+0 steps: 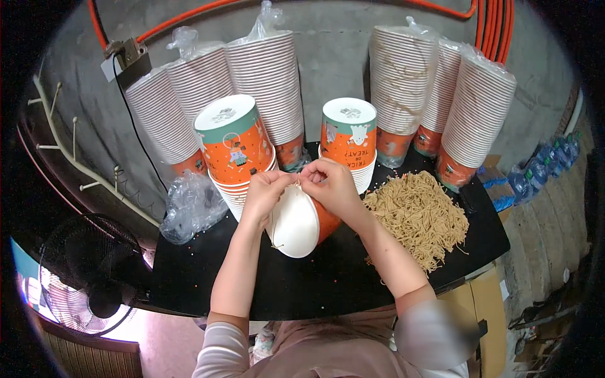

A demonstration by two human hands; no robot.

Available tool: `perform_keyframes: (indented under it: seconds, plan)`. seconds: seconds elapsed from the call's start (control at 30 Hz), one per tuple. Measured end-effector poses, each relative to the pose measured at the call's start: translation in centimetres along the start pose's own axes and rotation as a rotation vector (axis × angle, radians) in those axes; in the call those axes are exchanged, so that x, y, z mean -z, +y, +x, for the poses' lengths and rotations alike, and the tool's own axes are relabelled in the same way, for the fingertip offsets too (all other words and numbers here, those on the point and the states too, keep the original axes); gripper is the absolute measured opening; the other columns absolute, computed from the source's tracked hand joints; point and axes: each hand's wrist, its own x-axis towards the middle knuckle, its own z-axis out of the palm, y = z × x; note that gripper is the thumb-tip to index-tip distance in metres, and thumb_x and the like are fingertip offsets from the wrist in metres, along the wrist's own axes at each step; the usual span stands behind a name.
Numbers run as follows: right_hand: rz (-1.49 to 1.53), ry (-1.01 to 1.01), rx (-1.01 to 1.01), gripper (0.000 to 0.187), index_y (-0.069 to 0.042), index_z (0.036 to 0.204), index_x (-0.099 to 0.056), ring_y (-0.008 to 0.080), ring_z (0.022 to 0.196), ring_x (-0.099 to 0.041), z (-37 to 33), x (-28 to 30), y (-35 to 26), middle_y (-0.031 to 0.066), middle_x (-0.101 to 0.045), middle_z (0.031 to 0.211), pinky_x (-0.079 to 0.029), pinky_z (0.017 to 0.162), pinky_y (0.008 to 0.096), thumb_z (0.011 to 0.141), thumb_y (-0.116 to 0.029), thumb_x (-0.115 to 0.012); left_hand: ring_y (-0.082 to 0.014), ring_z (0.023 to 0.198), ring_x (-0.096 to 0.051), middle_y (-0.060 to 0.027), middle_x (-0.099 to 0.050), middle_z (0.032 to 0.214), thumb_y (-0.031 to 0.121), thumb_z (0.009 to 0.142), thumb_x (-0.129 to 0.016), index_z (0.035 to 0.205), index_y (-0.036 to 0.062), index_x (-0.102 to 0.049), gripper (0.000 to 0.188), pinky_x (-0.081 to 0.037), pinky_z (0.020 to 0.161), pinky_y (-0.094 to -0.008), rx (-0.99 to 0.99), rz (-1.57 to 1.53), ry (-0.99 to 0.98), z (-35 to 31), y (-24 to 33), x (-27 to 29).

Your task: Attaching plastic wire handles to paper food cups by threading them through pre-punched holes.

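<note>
A paper bucket [295,223], white inside and orange outside, lies tilted on the black table with its open mouth toward me. At its far rim my left hand [268,192] and my right hand [329,184] meet, both closed in a pinch. A short bit of tan cord shows at the fingertips; most of it is hidden by the fingers. Another cord end pokes out at the bucket's near rim. Close to my right forearm lies a loose heap of tan cords [419,217]. Just beyond my hands stand two upside-down stacks of printed buckets, one left [233,148] and one right [348,138].
Tall plastic-wrapped bucket stacks [265,88] [476,113] line the back of the black table [302,286]. Crumpled clear plastic [192,208] lies at the left. A fan [94,277] stands off the left edge. Blue-tinted bottles [535,170] are beyond the right edge.
</note>
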Motion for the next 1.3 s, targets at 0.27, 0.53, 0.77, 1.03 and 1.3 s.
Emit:
perform_keyframes:
  seconds: [0.27, 0.53, 0.77, 1.03, 1.3]
  plan:
    - [0.376, -0.191, -0.358, 0.008, 0.0, 0.093, -0.07, 0.0023, 0.057, -0.057, 0.4, 0.8, 0.5, -0.0018, -0.067, 0.075, -0.045, 0.053, 0.018, 0.089, -0.006, -0.073, -0.0032, 0.054, -0.041, 0.0075, -0.053, 0.06, 0.02, 0.089, -0.074, 0.083, 0.0067, -0.076, 0.015, -0.029, 0.052, -0.0221, 0.042, -0.008, -0.033, 0.1, 0.1, 0.3]
    - [0.161, -0.195, -0.258, 0.023, 0.0, 0.087, -0.071, 0.006, 0.062, -0.062, 0.2, 1.4, -1.3, 0.0018, -0.069, 0.072, -0.05, 0.057, 0.0238, 0.087, -0.022, -0.079, -0.0031, 0.055, -0.042, 0.008, -0.053, 0.062, 0.021, 0.089, -0.073, 0.081, 0.0081, -0.075, 0.015, -0.031, 0.053, -0.0221, 0.028, -0.045, 0.002, 0.0, 0.0, 0.2]
    - [-0.001, -0.101, -0.147, 0.02, 0.0, 0.084, -0.071, 0.0132, 0.065, -0.067, -0.5, 0.5, -1.2, 0.0075, -0.071, 0.075, -0.055, 0.063, 0.0281, 0.083, -0.018, -0.08, -0.003, 0.055, -0.041, 0.0073, -0.053, 0.061, 0.021, 0.089, -0.074, 0.081, 0.0072, -0.074, 0.016, -0.029, 0.052, -0.0229, 0.018, -0.031, -0.012, 0.1, 0.0, 0.1]
    - [0.037, -0.128, -0.128, 0.014, 0.0, 0.091, -0.072, 0.0029, 0.064, -0.059, -0.3, 1.2, -1.1, -0.0011, -0.068, 0.073, -0.05, 0.06, 0.021, 0.087, -0.013, -0.076, -0.0028, 0.056, -0.043, 0.0067, -0.056, 0.063, 0.019, 0.089, -0.073, 0.085, 0.0066, -0.077, 0.013, -0.031, 0.053, -0.0214, -0.007, -0.017, -0.004, -0.1, 0.2, -0.3]
    - [-0.016, -0.124, -0.233, 0.013, -0.003, 0.088, -0.071, 0.012, 0.057, -0.066, -0.2, 2.1, -2.1, 0.0051, -0.071, 0.073, -0.051, 0.052, 0.0283, 0.085, -0.016, -0.075, -0.0023, 0.057, -0.044, 0.0069, -0.06, 0.066, 0.019, 0.089, -0.074, 0.087, 0.0068, -0.078, 0.013, -0.032, 0.054, -0.0207, -0.037, -0.069, 0.004, -0.3, 0.3, -0.7]
